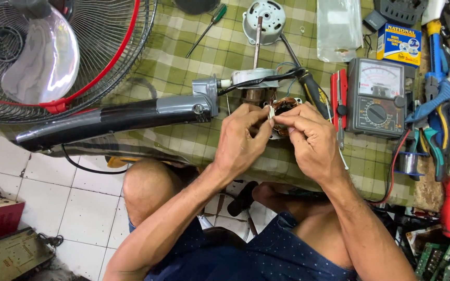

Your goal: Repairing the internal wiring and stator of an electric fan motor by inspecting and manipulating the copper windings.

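Both hands are working right at the near edge of the table, over the green checked cloth. The left hand [241,136] and the right hand [308,136] meet fingertip to fingertip, each pinched nearly closed on a small pale bit of wiring [271,113] sitting on top of the fan motor [279,106], where you can see the copper windings. Can't really tell whether it's a wire end or a little sleeve, too small.

Left of the motor, the grey and black fan neck [126,117] lies across the table toward the left edge, with the fan guard [105,47] and its clear blade at the far left corner. Just right of the hands there's a black-handled screwdriver [311,88], then an analog multimeter [378,96]. Further back, a green-handled screwdriver [208,22] and a round grey motor cover [264,20] lie near the far edge.
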